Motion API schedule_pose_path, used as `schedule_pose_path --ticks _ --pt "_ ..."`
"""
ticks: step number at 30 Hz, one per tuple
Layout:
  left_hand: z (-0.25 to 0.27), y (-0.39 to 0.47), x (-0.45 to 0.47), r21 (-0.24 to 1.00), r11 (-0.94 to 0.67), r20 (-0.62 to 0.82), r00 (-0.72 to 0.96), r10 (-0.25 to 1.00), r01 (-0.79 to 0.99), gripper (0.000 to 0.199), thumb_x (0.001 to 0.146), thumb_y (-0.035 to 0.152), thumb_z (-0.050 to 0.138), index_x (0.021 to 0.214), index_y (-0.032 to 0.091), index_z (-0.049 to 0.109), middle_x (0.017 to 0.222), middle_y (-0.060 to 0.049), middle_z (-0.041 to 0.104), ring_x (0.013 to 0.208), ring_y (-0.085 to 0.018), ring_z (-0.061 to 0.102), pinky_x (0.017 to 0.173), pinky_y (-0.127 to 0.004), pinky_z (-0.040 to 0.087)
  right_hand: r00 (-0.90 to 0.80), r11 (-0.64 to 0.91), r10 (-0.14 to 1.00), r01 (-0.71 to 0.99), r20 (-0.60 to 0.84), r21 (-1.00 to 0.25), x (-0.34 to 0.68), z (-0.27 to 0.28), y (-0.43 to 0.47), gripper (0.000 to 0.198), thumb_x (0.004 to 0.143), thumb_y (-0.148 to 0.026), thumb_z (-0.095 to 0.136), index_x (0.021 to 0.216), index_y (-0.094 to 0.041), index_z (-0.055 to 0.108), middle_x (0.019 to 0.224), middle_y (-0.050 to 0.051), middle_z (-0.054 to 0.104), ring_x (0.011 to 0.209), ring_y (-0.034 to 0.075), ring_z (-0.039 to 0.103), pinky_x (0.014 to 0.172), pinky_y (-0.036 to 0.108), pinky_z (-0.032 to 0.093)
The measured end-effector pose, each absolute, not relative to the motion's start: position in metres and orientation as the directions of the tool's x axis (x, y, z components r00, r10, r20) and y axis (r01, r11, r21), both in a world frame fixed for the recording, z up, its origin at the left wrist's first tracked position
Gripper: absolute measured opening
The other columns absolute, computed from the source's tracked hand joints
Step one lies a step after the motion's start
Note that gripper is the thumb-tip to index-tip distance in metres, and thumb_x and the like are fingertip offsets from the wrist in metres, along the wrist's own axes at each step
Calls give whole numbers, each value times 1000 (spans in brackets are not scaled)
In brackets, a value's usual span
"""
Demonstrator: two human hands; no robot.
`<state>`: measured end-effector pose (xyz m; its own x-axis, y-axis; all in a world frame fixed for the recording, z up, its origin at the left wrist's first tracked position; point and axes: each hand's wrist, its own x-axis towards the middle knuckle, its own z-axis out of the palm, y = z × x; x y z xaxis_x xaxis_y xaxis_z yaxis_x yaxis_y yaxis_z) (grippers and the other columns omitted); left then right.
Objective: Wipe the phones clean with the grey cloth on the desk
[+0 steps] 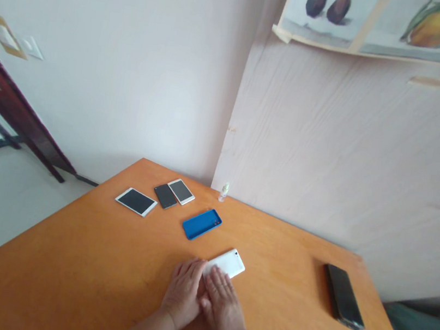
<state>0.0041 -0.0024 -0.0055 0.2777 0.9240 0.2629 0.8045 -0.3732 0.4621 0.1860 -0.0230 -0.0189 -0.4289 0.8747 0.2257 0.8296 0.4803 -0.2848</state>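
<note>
A white phone [232, 264] lies back side up near the front middle of the table, its camera at the far right corner. My left hand [184, 295] is closed about the phone's near left end, with the thumb side hidden. Across the near part of its back rests my right hand [226, 310], fingers stretched out and flat on the surface. The two hands touch or nearly touch, and they cover the phone's lower end. Just beyond them is a blue phone case [202, 224], its hollow side up.
Farther left lie a white tablet-like phone [135, 201], a dark phone [165, 196] and another white phone [181, 192]. A small clear spray bottle [223, 192] stands by the wall. To the right, a thick black object [344, 297] rests on the wooden table [105, 269].
</note>
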Motion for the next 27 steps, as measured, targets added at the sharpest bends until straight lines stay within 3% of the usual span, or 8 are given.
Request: schedule_pose_path --ticks 3,8,11,13,15,17,22,27 --pt "-5 -2 4 471 -370 266 271 925 801 61 75 22 63 134 22 46 132 -10 60 126 -29 51 108 -49 38 -490 526 850 802 192 -284 191 -16 -18 50 103 -40 40 149 -23 42 154 7 41 145 23 31 120 48 28" --pt "-4 -1 6 470 -370 292 255 922 802 65 73 19 61 135 22 45 131 -10 60 127 -29 51 109 -51 37 -94 139 982 946 162 -293 208 -8 14 51 104 -38 31 145 -12 48 151 16 44 145 29 32 117 56 29" --pt "-9 -1 4 472 -370 284 260 923 800 66 74 20 59 138 20 42 131 -12 60 127 -30 51 108 -51 38 -269 314 946 898 180 -308 190 -5 3 53 102 -42 37 145 -12 48 151 15 43 145 28 32 117 50 31" --pt "-13 -1 2 476 -375 273 271 923 796 68 75 19 57 141 19 40 132 -12 60 127 -30 51 108 -50 38 -463 502 865 802 192 -325 178 -3 -8 55 101 -44 42 150 -18 41 153 10 42 145 24 32 119 45 31" --pt "-14 -2 2 481 -371 267 270 925 795 72 74 19 57 143 19 37 133 -13 60 127 -30 51 109 -50 38 -548 575 816 741 184 -346 175 2 -10 55 101 -44 43 152 -25 36 153 6 43 144 21 35 120 44 28" --pt "-13 -2 3 481 -361 273 255 928 799 75 72 20 59 143 18 37 132 -13 60 126 -30 52 108 -51 38 -492 513 857 784 152 -349 182 7 2 49 103 -42 38 149 -27 41 151 5 46 142 22 38 120 48 26" --pt "-8 -1 5 467 -358 290 243 926 808 77 72 24 62 144 17 36 133 -14 59 126 -31 52 107 -51 39 -176 202 978 931 111 -304 189 8 30 49 104 -39 32 141 -15 53 150 13 46 144 27 34 119 53 26" --pt "-11 0 4 471 -367 298 246 922 802 72 76 20 57 145 17 35 132 -13 61 123 -28 55 106 -48 42 -479 501 865 797 152 -338 170 -1 6 54 102 -43 41 151 -23 38 154 6 42 145 21 33 121 44 24"
